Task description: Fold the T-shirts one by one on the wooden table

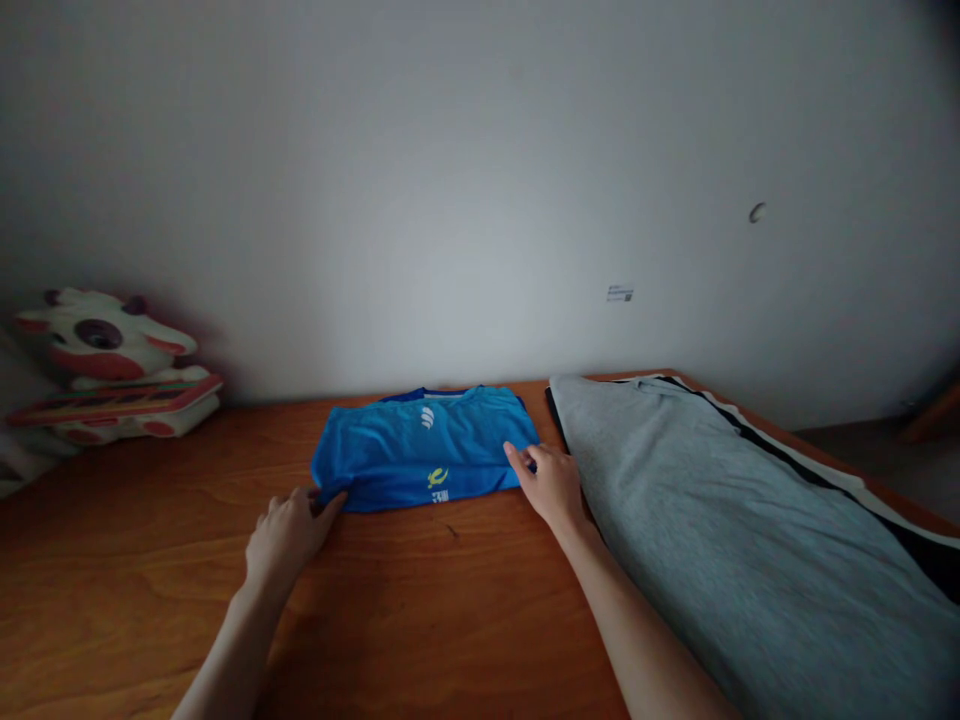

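- Table [420, 620]: brown wood, bare at the near side, both forearms reaching over it.
- Shirt [397, 440]: blue, folded, flat on the table near the wall [450, 200], between the hands; white and yellow prints facing up.
- Left hand [281, 540]: at shirt's near left corner, thumb and fingers narrow; can't tell if cloth is pinched.
- Right hand [555, 485]: at shirt's right edge, thumb-finger gap narrow; grip can't be told.
- Grey cloth [697, 530]: spread right of the shirt.
- Cow toy [112, 370]: far left, against the wall.
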The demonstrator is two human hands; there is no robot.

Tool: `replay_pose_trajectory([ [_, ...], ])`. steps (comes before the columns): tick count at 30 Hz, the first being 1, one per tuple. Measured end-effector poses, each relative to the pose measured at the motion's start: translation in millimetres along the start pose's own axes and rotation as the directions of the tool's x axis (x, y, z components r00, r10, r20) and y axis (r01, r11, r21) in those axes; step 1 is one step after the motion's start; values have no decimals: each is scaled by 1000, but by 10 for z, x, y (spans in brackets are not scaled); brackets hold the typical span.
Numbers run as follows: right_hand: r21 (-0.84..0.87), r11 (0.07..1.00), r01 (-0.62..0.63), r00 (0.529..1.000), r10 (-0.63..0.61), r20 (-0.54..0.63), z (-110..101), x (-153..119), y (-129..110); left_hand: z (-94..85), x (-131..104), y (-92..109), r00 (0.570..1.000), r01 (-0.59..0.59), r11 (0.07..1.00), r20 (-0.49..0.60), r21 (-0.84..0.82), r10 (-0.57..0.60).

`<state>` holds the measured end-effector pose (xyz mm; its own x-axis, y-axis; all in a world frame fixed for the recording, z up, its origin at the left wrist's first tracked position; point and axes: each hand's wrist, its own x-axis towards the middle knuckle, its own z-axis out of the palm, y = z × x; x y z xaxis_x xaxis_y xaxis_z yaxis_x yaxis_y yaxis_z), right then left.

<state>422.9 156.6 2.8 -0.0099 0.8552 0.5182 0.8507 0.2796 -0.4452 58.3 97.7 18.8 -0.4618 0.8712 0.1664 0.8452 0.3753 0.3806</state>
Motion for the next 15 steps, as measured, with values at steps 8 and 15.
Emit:
replay_pose_trajectory([
  [8, -188, 964, -191, 979, 200, 34, 112, -36, 83, 20, 56, 179, 992, 18, 736, -82, -677, -100],
  [15, -125, 955, -267, 955, 280, 98, 142, -9, 122, 68, 33, 245, 980, 91, 549, -24, -831, -198],
])
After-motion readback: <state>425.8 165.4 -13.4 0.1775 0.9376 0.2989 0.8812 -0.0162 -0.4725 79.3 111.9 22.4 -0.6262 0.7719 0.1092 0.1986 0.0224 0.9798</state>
